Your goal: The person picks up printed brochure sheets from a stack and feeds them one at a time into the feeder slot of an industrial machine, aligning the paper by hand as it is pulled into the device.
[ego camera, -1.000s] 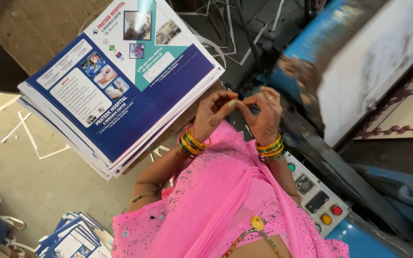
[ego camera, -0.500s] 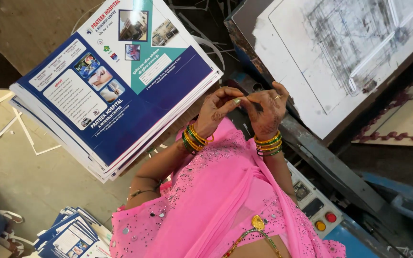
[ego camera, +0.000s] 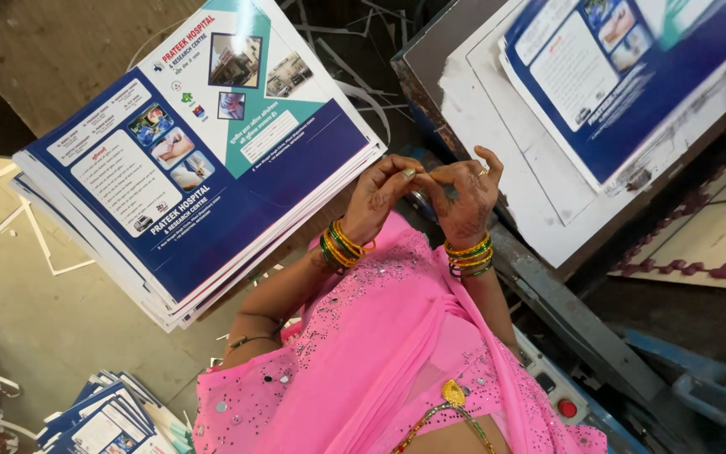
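Both meeting fingertip to fingertip: left hand (ego camera: 380, 195) and right hand (ego camera: 462, 200) pinching closed (contents too small to tell), printed sheet stack (ego camera: 195, 160) lying just left, awaiting lifting.

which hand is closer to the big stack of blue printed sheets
Left. The left hand is right beside the stack of blue printed sheets, near its corner; the right hand sits farther off, on the left hand's far side.

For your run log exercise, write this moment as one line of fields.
left hand: fingertips meeting right hand | holding: cannot tell | beside: printed sheet stack | machine bed: one sheet
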